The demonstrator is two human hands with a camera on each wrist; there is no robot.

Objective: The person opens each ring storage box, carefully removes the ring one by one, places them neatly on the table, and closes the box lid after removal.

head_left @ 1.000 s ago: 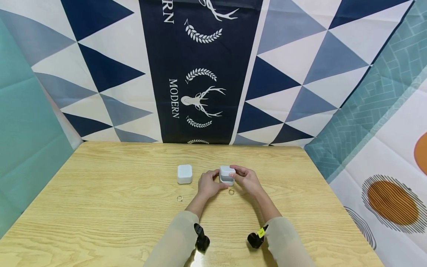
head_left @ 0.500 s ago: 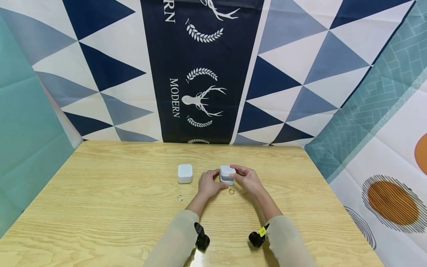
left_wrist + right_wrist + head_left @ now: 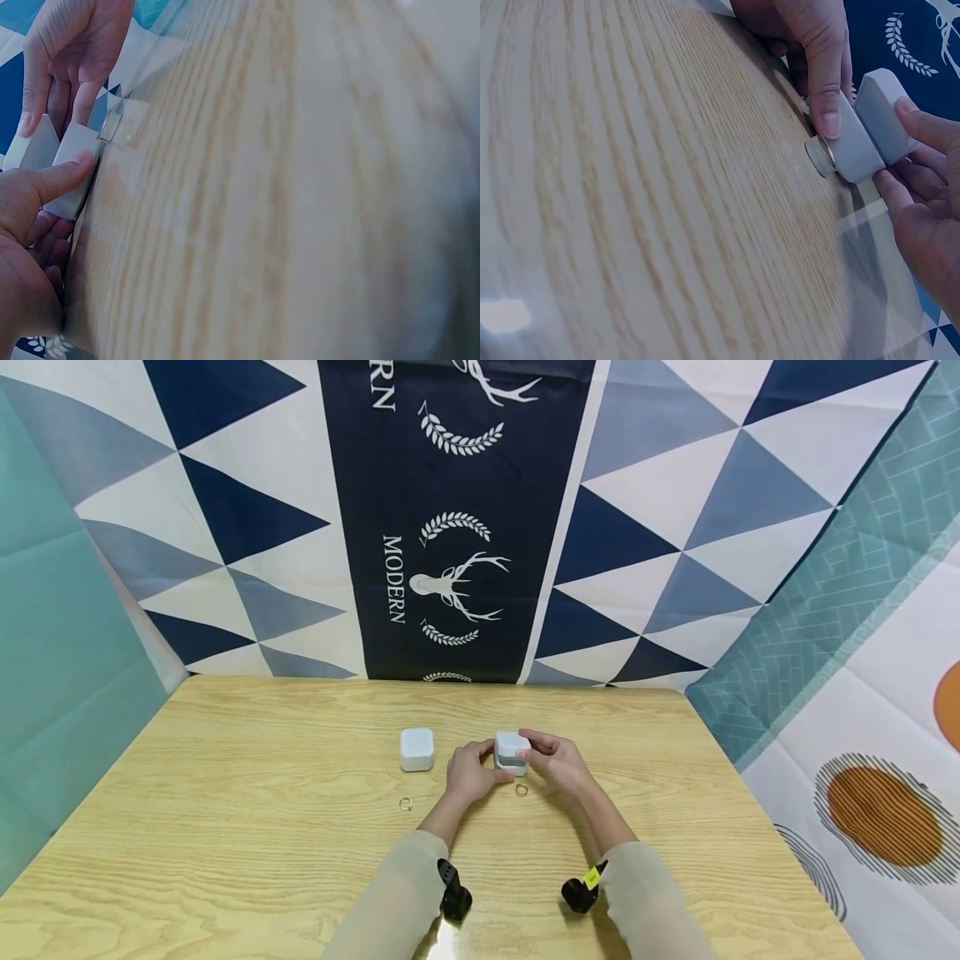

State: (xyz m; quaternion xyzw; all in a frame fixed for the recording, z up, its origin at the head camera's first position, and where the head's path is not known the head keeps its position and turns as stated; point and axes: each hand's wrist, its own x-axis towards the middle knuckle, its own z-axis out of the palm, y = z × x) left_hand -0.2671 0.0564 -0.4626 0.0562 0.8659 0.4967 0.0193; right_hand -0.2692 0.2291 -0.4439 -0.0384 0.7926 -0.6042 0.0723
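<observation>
A small white ring box stands on the table with its lid partly raised; a grey gap shows between lid and base. The left hand holds the base, thumb on the near side and fingers behind. Pinched between the right hand's thumb and fingers is the lid, tilted away from the base in the right wrist view. Just in front of the box lies a gold-coloured ring. The inside of the box is hidden from every view.
To the left stands a second white box, shut. A thin ring lies in front of it. The wooden table ends at a patterned cloth backdrop behind and hanging cloths at the sides.
Both hands keep their places on the box, and the lid looks the same. Only a slight shift of the whole head view shows.
</observation>
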